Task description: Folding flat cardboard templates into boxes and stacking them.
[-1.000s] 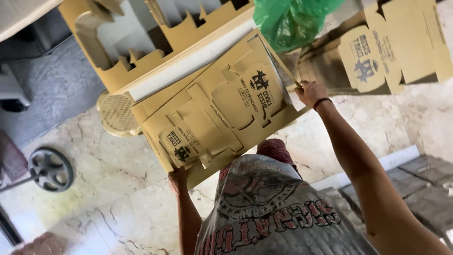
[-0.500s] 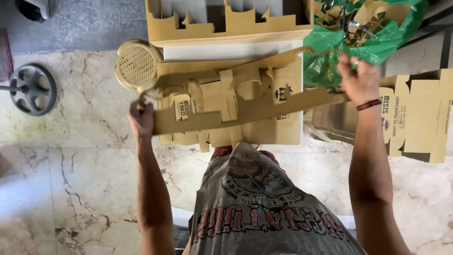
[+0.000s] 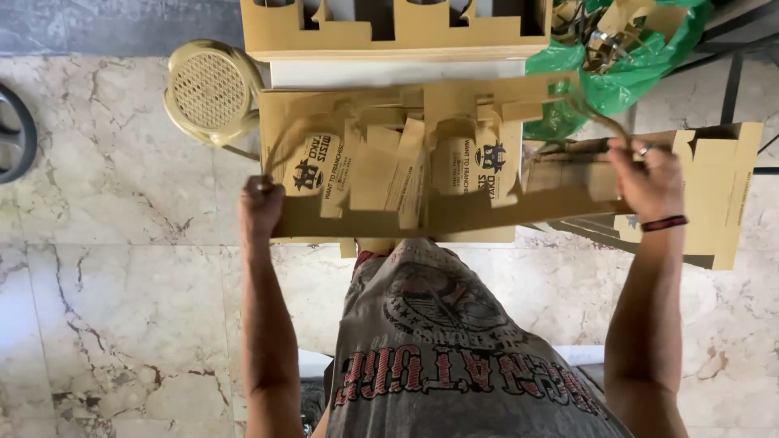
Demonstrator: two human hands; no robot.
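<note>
Left hand [image 3: 261,209] closed around the left end of a flat, die-cut brown cardboard box blank [image 3: 389,174], fingers curled over its edge. Right hand [image 3: 649,178] gripping the right end of the same blank, fingers wrapped over the top edge, a ring on one finger and a dark red wristband [image 3: 664,223] on the wrist. Blank held level between both hands, out in front of the chest, its cut flaps hanging loose and printed panels facing up. Behind it, a stack of similar notched brown cardboard sheets [image 3: 389,28] on a white surface. Just beside the blank's upper left corner, a round beige plastic stool with a mesh seat [image 3: 211,89]. Upper right, a green plastic bag [image 3: 633,77] holding cardboard scraps. Below, pale marble floor [image 3: 122,284].
</note>
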